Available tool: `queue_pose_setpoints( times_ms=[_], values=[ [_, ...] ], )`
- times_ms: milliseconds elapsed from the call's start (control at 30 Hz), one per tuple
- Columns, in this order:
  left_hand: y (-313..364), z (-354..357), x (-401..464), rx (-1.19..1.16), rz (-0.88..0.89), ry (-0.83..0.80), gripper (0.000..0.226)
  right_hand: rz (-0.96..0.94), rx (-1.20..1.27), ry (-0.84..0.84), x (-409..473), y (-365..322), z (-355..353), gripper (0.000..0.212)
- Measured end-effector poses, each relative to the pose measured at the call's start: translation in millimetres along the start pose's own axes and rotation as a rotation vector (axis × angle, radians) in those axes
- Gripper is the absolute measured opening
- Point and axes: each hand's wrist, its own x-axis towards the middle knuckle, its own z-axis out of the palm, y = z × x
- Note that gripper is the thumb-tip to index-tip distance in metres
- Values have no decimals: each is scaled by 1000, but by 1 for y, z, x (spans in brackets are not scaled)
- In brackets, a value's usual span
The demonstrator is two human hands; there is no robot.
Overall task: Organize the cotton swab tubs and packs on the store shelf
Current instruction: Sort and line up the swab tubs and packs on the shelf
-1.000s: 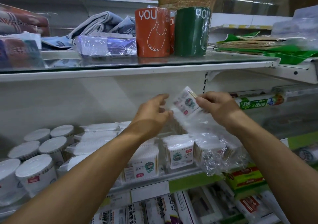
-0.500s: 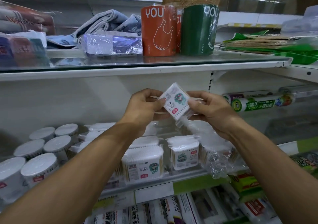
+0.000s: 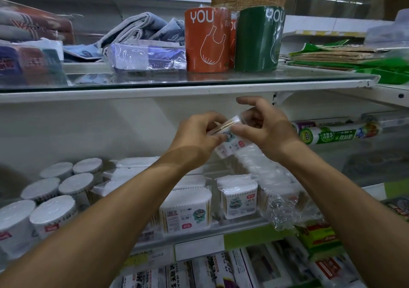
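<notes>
A small pack of cotton swabs with a printed label is held in mid-air in front of the shelf's back wall. My left hand grips its left end and my right hand pinches its top and right side. A clear plastic wrapper hangs down from the pack to the shelf. Below stand square cotton swab packs, with a smaller one beside them. Round white cotton swab tubs fill the shelf's left part.
The glass shelf above carries an orange roll and a green roll of bags, folded towels and a wrapped pack. Cling film rolls lie at the right. Boxed goods fill the lower shelf.
Both hands have lifted the pack a little and tipped it over, so its stick ends now face up. The right hand's fingers have moved over its top.
</notes>
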Motion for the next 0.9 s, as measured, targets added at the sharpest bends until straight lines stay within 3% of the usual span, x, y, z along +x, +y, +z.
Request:
queue_pose_setpoints(
  times_ms=[67,167,300,467,567,900],
  values=[
    [-1,1,0,-71,-63,16,14,24,54,22,-2,0,1,42],
    [-1,2,-4,-103,-148,-12,21,39,-44,18,-7,8,0,22],
    [1,2,-21,297,-163,-71,57,9,-291,-40,-16,14,0,21],
    [4,9,-48,666,-102,-218,54,-4,-482,-195,-23,18,6,24],
    [1,18,-57,674,-36,-299,57,-7,-601,-275,-24,20,11,27],
    [-17,32,-68,675,91,-183,44,130,-660,-486,-28,21,7,8]
  ],
)
